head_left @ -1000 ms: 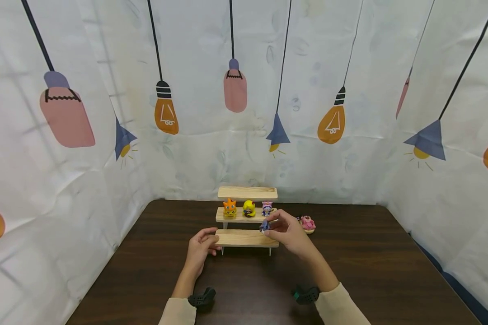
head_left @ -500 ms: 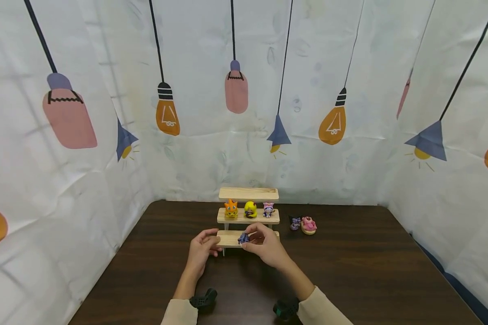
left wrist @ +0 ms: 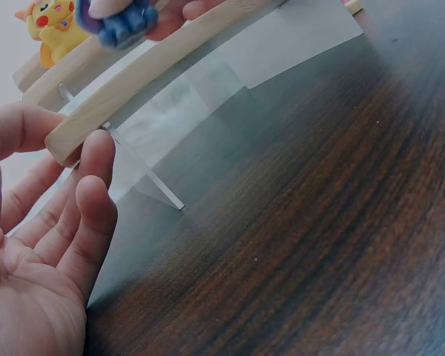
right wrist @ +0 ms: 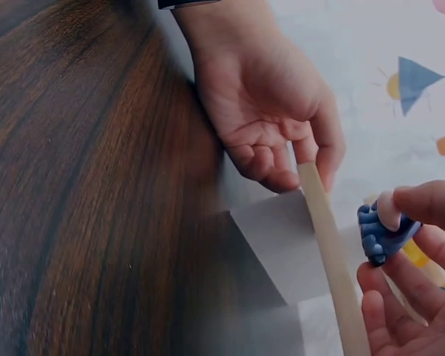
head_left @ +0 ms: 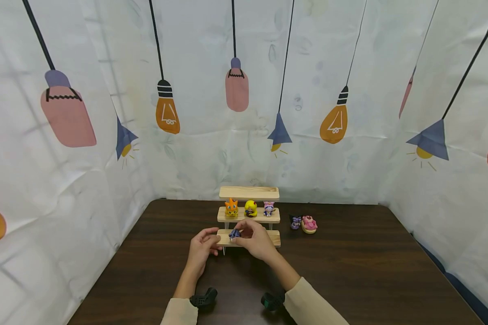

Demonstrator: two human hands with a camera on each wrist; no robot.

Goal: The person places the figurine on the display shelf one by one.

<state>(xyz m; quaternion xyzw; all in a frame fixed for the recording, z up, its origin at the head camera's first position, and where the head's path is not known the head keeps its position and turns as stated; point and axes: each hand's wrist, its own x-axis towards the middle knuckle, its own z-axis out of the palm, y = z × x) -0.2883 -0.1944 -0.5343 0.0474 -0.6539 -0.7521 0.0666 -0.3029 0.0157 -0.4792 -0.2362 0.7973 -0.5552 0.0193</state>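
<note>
Between the thumb and fingers of my right hand (head_left: 255, 238) is a small blue figurine (right wrist: 386, 228) with a pale pinkish-white part. It is over the left half of the lowest shelf of a wooden three-tier display stand (head_left: 264, 242). My left hand (head_left: 201, 248) grips that shelf's left end, thumb on one side and fingers underneath, as the left wrist view shows. On the middle shelf stand an orange-and-yellow figurine (head_left: 231, 208), a yellow-haired figurine (head_left: 250, 209) and a pink-and-purple figurine (head_left: 269, 209). The top shelf (head_left: 249, 193) carries nothing.
Right of the stand, a purple figurine (head_left: 295, 222) and a pink figurine on a tan base (head_left: 309, 224) sit on the dark wooden table (head_left: 349, 271). Clear supports (left wrist: 152, 170) hold up the lowest shelf. A white curtain printed with lamps (head_left: 195, 158) hangs behind the table.
My right hand has carried the blue figurine leftward along the lowest shelf, uncovering the purple figurine on the table. My left hand has stayed at the shelf's end.
</note>
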